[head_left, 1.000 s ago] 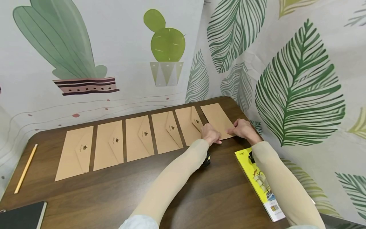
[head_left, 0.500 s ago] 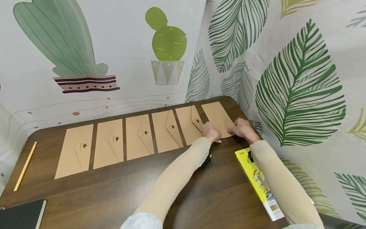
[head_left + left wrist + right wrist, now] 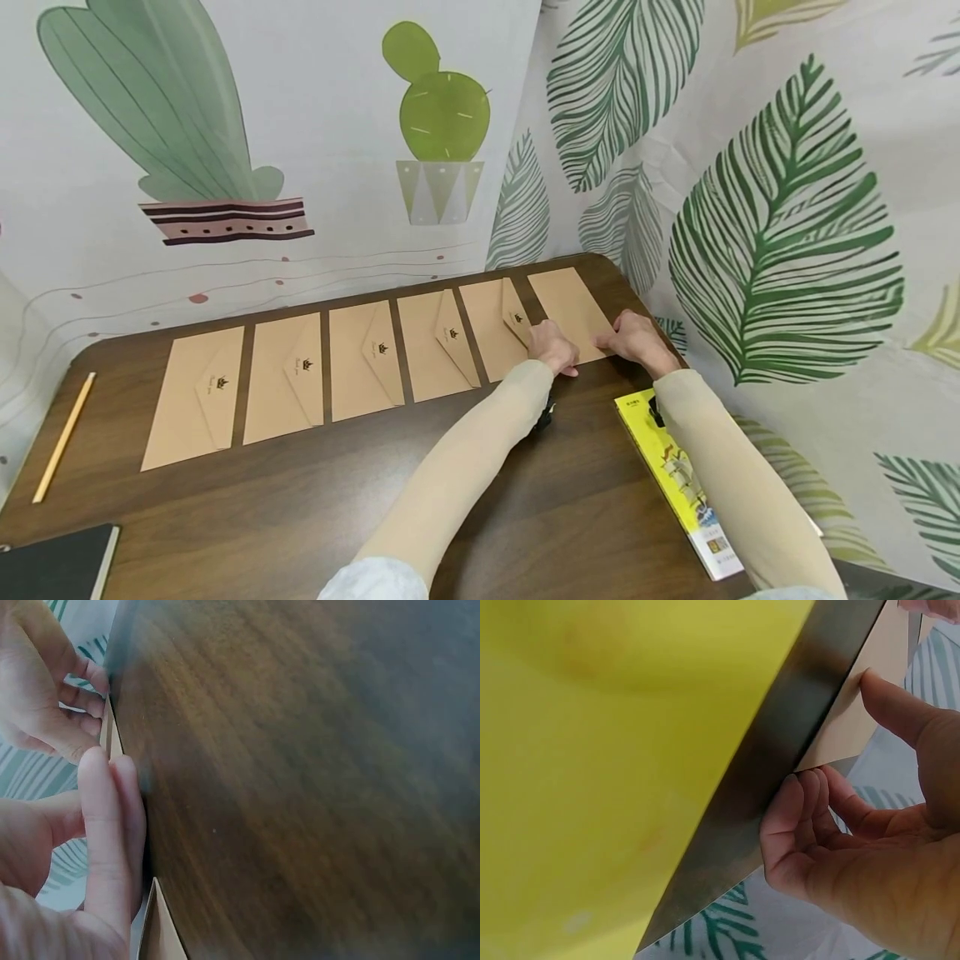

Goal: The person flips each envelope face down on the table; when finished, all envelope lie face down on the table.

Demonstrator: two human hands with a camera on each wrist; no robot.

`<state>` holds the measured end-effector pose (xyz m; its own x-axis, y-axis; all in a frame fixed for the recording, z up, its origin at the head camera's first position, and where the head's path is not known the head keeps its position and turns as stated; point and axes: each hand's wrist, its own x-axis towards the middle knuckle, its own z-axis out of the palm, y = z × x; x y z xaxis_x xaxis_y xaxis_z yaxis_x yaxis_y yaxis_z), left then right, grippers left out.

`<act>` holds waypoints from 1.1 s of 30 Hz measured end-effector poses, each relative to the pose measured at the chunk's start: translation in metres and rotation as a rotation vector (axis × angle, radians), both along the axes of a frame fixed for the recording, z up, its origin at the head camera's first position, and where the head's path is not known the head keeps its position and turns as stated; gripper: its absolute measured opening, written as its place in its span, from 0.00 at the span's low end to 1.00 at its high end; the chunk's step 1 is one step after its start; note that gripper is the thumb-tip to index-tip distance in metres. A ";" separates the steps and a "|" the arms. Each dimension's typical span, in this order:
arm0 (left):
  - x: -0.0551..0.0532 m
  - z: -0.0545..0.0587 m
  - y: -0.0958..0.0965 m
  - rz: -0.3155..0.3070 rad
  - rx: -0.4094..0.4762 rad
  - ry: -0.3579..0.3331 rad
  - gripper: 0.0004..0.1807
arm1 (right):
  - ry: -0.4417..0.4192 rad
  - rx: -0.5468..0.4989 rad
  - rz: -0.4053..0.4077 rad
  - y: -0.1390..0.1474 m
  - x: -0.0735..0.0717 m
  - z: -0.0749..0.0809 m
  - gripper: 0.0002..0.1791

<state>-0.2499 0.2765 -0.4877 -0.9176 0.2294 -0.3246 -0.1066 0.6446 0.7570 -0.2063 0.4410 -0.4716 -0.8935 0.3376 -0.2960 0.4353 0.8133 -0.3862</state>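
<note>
A plain tan envelope (image 3: 567, 302) lies at the right end of a row of similar envelopes, with no printed flap showing on it. My left hand (image 3: 552, 346) is at its near left corner. In the left wrist view two straight fingers (image 3: 105, 840) touch the envelope's edge. At the near right corner is my right hand (image 3: 637, 340). In the right wrist view the thumb (image 3: 889, 705) rests on the face of the envelope (image 3: 855, 712), and the curled fingers (image 3: 787, 802) meet its end edge.
Several envelopes with crown-printed flaps, including one at the far left (image 3: 180, 383), line the back of the brown table (image 3: 300, 517). A yellow book (image 3: 667, 475) lies under my right forearm. A pencil (image 3: 63, 437) and a black notebook (image 3: 52, 562) lie at left. Patterned walls border the table.
The right-end envelope has shifted very slightly away from me. Both hands have stayed at its near corners, and the other envelopes keep their places.
</note>
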 end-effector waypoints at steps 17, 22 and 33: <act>0.014 0.033 -0.048 0.043 0.445 -0.178 0.05 | 0.274 -0.089 0.063 -0.048 0.020 0.018 0.29; 0.015 0.051 -0.067 0.042 0.488 -0.124 0.07 | 0.291 -0.089 0.109 -0.076 0.020 0.023 0.25; 0.011 0.048 -0.108 0.046 0.443 -0.064 0.07 | 0.209 -0.011 0.181 -0.103 -0.001 -0.019 0.26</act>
